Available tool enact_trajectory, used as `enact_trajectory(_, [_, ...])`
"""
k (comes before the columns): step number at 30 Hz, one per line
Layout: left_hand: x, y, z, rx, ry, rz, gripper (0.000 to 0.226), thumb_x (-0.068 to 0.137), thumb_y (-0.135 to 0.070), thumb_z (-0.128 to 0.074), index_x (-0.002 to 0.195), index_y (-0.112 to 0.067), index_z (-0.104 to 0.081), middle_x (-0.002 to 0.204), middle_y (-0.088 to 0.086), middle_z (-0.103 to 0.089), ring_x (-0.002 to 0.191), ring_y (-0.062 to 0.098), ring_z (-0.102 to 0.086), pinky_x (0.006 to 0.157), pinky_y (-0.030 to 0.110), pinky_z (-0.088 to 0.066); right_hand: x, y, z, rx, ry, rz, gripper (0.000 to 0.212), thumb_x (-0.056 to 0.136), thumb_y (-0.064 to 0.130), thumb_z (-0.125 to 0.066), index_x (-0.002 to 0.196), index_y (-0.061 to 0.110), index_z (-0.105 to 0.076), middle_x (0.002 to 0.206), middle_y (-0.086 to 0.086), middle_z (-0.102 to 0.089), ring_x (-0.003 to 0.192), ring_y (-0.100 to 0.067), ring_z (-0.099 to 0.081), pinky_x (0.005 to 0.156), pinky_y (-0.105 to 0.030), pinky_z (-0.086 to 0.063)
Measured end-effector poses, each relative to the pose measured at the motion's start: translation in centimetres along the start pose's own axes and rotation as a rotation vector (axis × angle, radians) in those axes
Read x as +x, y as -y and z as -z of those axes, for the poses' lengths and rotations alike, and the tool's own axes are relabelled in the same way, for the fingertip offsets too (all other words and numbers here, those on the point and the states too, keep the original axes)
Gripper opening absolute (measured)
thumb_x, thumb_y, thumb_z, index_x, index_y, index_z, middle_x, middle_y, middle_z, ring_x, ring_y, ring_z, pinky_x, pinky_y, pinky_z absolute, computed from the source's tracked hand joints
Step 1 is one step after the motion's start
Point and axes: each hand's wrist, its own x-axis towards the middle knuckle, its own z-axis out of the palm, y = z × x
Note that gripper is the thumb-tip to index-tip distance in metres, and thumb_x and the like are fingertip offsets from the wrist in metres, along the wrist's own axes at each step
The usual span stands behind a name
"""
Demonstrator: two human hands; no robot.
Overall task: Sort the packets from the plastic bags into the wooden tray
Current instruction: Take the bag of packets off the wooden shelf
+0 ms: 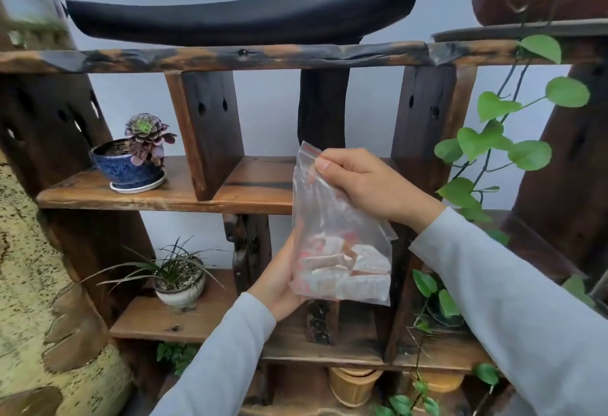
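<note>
Standing at the left end of the wooden shelf unit's [164,195] middle board, a purple succulent in a blue glazed pot [133,165] sits clear of the work, and below it a grassy plant in a pale pot [179,284] occupies the lower board's left end. Neither seems part of the job. Just right of that, the left hand [279,284] cups the bottom of a clear zip-lock bag [339,218], fingers curled round behind its lower left corner, probably to carry the weight of the packets [345,271] heaped at the bottom. Those packets look whitish with red print; their number cannot be told. The right hand [365,182] is closed on the bag's top right corner by the red seal strip, thumb over fingers, likely holding it upright so nothing spills. Trailing pothos vines [493,142] hang along the unit's right side. No wooden tray is in sight, so sorting has not begun
</note>
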Motion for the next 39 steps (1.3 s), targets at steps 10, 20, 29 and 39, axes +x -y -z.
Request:
enact_trajectory(10, [-1.8,5.3,-2.1,-0.098,-0.067,0.114,0.094,0.055,-0.061,-0.086,0.134,-0.016,-0.060,0.137,0.016,-0.061,0.128,0.033,-0.058,0.115,0.054,-0.034,-2.9,-4.9,-2.1,-0.323,-0.164,-0.079,0.026,0.103,0.039,-0.052,0.094,0.022,-0.070,0.080,0.009,-0.066,0.074,-0.006,-0.061,0.065,-0.022,-0.043])
enact_trajectory(20, [-4.3,10.3,-3.3,0.121,-0.197,0.101,0.057,0.076,0.002,-0.076,0.129,-0.007,-0.058,0.125,0.020,-0.067,0.117,0.037,-0.064,0.100,0.053,-0.050,-7.3,-8.2,-3.5,-0.444,-0.246,-0.207,0.027,0.094,0.048,-0.064,0.090,0.022,-0.072,0.086,0.005,-0.073,0.083,-0.015,-0.064,0.081,-0.037,-0.053])
enact_trajectory(29, [-8.6,11.9,0.6,0.006,-0.258,0.042,0.056,0.077,0.001,-0.076,0.129,-0.013,-0.060,0.127,0.018,-0.067,0.118,0.037,-0.064,0.103,0.061,-0.045,-17.3,-4.4,-10.2,0.257,-0.458,-0.695,0.095,0.075,0.071,-0.068,0.157,0.037,-0.035,0.148,0.021,-0.047,0.135,-0.003,-0.047,0.117,-0.036,-0.038])
enact_trajectory(39, [-14.2,10.6,4.8,0.172,-0.075,0.085,0.062,0.078,0.008,-0.072,0.127,-0.029,-0.061,0.128,0.010,-0.067,0.119,0.028,-0.064,0.096,0.043,-0.054,-23.0,2.2,-21.6,0.790,-0.483,-0.778,0.068,0.059,0.064,-0.089,0.116,0.027,-0.076,0.121,-0.002,-0.077,0.118,-0.019,-0.071,0.100,-0.034,-0.054])
